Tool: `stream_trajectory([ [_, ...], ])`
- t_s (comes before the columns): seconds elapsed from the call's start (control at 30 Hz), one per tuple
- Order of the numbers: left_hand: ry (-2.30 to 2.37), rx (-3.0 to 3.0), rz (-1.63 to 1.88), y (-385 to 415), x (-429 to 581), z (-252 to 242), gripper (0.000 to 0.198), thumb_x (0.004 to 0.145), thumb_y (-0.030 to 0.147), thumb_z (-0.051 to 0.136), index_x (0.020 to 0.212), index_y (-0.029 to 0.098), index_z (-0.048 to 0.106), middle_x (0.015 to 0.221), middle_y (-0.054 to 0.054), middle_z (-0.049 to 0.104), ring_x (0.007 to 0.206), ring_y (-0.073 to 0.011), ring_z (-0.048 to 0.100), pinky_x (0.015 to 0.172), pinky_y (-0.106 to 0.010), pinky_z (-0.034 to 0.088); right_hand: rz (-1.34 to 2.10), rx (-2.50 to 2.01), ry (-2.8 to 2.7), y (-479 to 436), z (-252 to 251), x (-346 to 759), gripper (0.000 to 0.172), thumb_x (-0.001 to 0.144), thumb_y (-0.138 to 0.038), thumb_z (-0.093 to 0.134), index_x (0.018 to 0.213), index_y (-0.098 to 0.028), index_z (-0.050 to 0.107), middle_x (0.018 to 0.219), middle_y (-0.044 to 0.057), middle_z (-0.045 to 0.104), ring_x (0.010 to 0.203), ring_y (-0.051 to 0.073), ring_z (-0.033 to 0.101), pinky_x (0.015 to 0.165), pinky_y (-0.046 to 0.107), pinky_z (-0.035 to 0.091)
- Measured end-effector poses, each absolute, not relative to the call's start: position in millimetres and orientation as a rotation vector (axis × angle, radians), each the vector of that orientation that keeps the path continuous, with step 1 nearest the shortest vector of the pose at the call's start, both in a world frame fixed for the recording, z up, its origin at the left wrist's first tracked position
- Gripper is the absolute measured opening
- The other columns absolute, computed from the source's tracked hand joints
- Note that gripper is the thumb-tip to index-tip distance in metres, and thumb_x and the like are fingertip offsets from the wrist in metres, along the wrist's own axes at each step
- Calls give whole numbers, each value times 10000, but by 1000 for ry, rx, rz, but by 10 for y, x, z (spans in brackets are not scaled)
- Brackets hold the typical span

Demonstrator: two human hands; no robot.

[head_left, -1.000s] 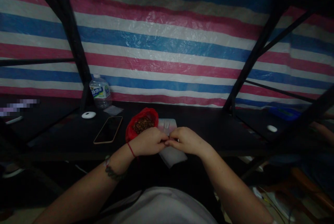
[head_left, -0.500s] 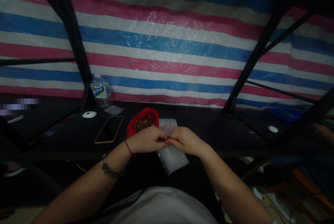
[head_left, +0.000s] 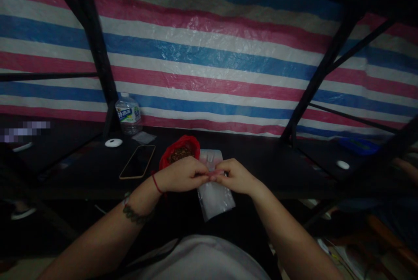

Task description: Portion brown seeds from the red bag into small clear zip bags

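Observation:
My left hand and my right hand meet in front of me at the table's front edge. Both have thumb and fingers pinched on a clear plastic bag, whose lower part hangs towards me. A pinkish strip shows between the fingertips; whether it is part of the bag I cannot tell. Behind the hands, more clear plastic lies flat on the table. Just beyond my left hand stands an open red bag holding small brown pieces, too dim to name.
To the left on the dark table are a phone, a white rounded device, a small clear packet and a plastic bottle. At right lie a blue tray and another white device. Dark metal posts frame the place.
My fingertips have drawn slightly apart, and the pinkish strip now shows between them. The hanging part of the bag has shifted a little. The whole view has moved slightly.

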State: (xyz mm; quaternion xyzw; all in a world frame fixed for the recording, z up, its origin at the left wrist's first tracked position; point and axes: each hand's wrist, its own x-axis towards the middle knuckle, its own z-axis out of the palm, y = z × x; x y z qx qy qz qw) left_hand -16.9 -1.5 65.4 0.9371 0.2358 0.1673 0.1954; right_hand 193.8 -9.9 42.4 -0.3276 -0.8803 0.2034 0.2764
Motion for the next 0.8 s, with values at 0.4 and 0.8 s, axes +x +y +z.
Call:
stream_trajectory([
  [0.4, 629, 2656, 421, -12, -161, 638, 332, 920, 306, 442, 696, 142, 624, 603, 9, 541, 576, -91, 481, 574, -195, 329, 510, -707, -2418, -157, 441, 1884, 424, 940, -381, 404, 581, -164, 468, 560, -19, 466, 524, 87, 419, 530, 213, 299],
  [0.8, 584, 2556, 517, 82, -264, 586, 454, 879, 416, 508, 532, 123, 497, 489, 56, 323, 460, -50, 333, 463, -194, 229, 553, -675, -2329, -162, 445, 1875, 486, 940, -465, 397, 553, -172, 408, 519, -35, 398, 492, 81, 361, 503, 213, 272],
])
